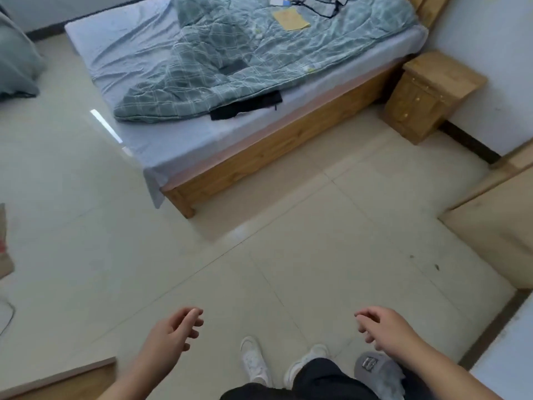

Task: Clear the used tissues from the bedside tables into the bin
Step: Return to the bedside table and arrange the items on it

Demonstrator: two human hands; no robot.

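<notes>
A wooden bedside table point(432, 93) stands at the far right against the wall, beside the bed's head end; I see no tissue on its top. My left hand point(173, 332) and my right hand point(383, 330) hang low over the tiled floor, far from the table, fingers loosely apart and holding nothing. No bin is in sight.
A wooden-framed bed point(259, 145) with a pale blue sheet and a rumpled green quilt point(230, 62) fills the middle. A yellow envelope point(291, 19), cables and a black cloth point(245, 106) lie on it. A grey slipper point(372, 368) sits by my feet. Wooden furniture edges stand at the right and lower left.
</notes>
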